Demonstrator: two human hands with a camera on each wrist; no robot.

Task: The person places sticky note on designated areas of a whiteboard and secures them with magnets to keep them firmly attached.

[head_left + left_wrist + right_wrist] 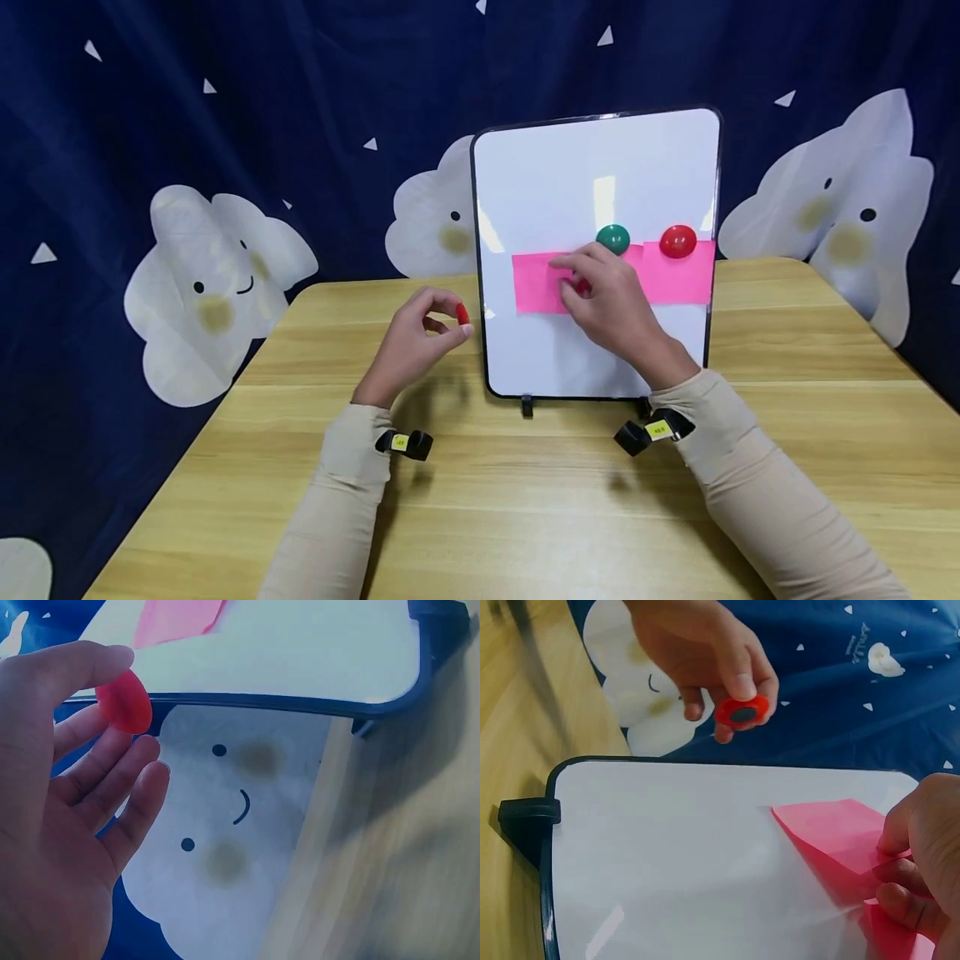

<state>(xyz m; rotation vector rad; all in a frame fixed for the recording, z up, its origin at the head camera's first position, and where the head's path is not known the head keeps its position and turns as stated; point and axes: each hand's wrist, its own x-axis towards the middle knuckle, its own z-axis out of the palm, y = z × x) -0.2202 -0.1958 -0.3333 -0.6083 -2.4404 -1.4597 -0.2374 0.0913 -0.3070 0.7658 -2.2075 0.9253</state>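
My left hand (412,337) pinches a red round magnet (126,703) between thumb and fingers, left of the whiteboard (600,358). In the right wrist view the magnet's dark back faces the camera. My right hand (611,296) is at the front of the board, with curled fingers holding the leftmost pink paper (829,832). That paper stands partly away from the board's surface; where the fingertips meet it is partly hidden. Behind the hand, a green magnet (613,239) sits at the papers' top edge. On the right, a red magnet (678,242) holds another pink paper (682,283).
The whiteboard stands upright on small black feet (527,407) on a wooden table (495,533). A dark blue curtain (300,108) with white cloud faces hangs behind it. Each wrist wears a black strap camera (408,443).
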